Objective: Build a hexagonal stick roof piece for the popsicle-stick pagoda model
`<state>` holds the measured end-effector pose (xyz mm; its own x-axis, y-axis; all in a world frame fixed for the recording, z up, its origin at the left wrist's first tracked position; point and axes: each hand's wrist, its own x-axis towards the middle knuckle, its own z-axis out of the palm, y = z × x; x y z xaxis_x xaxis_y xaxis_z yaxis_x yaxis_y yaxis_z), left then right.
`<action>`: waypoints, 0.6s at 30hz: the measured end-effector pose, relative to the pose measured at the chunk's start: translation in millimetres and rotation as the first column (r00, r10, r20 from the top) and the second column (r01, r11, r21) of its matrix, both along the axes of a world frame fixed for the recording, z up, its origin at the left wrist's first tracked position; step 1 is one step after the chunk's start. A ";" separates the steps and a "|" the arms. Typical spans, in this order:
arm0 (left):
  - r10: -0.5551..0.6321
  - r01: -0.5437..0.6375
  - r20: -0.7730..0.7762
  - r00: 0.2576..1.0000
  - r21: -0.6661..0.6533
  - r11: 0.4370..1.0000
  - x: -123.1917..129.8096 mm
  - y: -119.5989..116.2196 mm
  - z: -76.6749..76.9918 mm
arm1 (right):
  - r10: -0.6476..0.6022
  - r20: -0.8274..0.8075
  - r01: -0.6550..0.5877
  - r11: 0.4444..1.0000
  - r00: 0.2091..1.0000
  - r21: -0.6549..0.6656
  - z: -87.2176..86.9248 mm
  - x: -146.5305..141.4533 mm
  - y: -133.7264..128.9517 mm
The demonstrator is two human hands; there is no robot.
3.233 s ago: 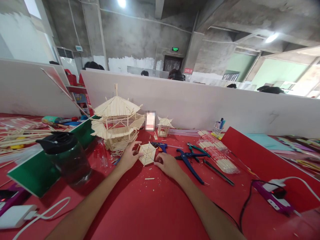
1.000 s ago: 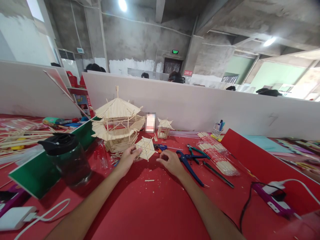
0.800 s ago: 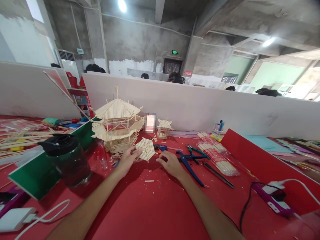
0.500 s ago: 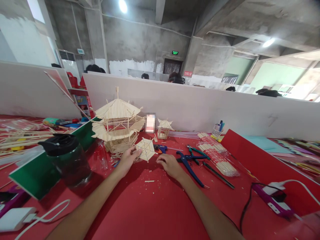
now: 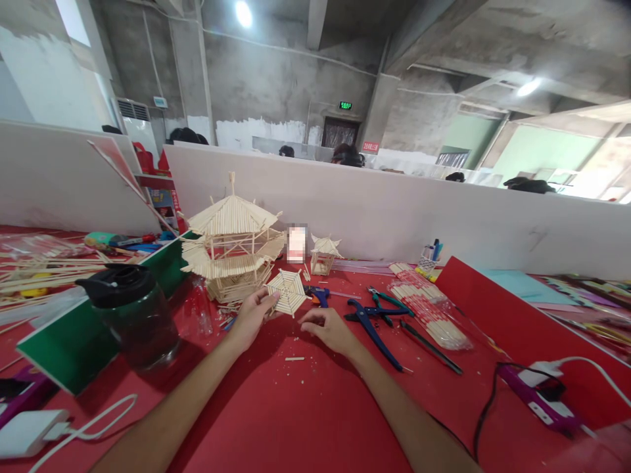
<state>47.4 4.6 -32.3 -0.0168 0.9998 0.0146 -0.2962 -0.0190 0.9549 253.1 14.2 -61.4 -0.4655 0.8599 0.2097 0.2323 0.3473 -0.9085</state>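
Right, my left hand (image 5: 251,320) has the 6-sided stick panel (image 5: 287,292) by its left edge, thumb on the top face and the other fingers mostly out of sight beneath. The panel is tipped towards me, over the counter (image 5: 296,427), just in front of the big stick house (image 5: 231,220). My right hand (image 5: 331,330) is just beside the panel's near right side, fingers curled, with a narrow gap at the tips; I can't tell whether they pinch anything small.

The step in hand looks to me like close work on this panel: my left hand steadies it while my right comes in at the rim. The next move, I'd judge, calls for a light touch on the near corner, with the left grip kept firm so the thin sticks don't flex or come unstuck.

Behind my right hand lies the glue gun (image 5: 321,295), partly hidden, and to its right the blue cutter (image 5: 375,338). 1 short loose stick (image 5: 294,359) lies nearer me, well apart from the panel. The small stick house (image 5: 325,248) stands farther back.
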 end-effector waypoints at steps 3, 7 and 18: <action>0.006 -0.006 0.015 1.000 0.014 1.000 1.4 -2.1 1.3 | 0.036 -0.091 -0.049 0.988 0.995 -0.149 -1.4 -5.7 -2.8; -0.003 0.003 0.016 1.000 0.020 1.000 4.1 -4.7 3.5 | 0.006 -0.172 -0.051 0.965 0.985 -0.256 -0.9 -14.5 -8.6; 0.005 -0.005 -0.005 1.000 0.018 1.000 7.4 -6.7 5.3 | -0.060 -0.299 -0.045 0.942 0.952 -0.333 2.0 -22.7 -15.1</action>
